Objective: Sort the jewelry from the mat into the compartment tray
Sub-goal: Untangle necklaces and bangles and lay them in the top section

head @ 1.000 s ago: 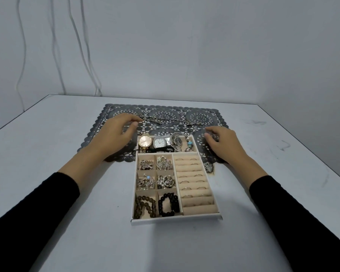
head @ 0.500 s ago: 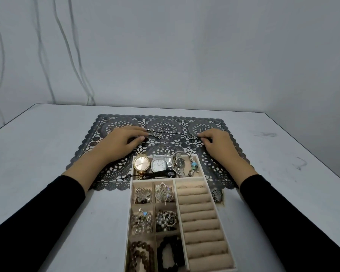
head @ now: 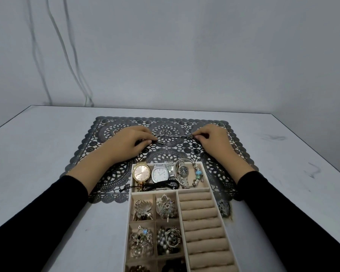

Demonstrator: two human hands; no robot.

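Pinching with my left hand (head: pixel 126 144) the left end of a silver chain bracelet (head: pixel 172 136), I hold it stretched across the far middle of the dark lace mat (head: pixel 98 146); my right hand (head: pixel 214 142) pinches its right end. Whether it touches the mat I cannot tell. Nearer stands the compartment tray (head: pixel 130 203), with brooches (head: pixel 143 210) on the left, watches (head: pixel 141 172) at the far end and ring rolls (head: pixel 200 222) on the right.

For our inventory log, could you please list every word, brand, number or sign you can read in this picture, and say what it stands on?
No text can be read.
Black woven band in the beige compartment tray, top section: white marks, too blurred to read.
Gold round watch, white-dialled silver watch, small dark-dialled silver watch: dial markings too small.
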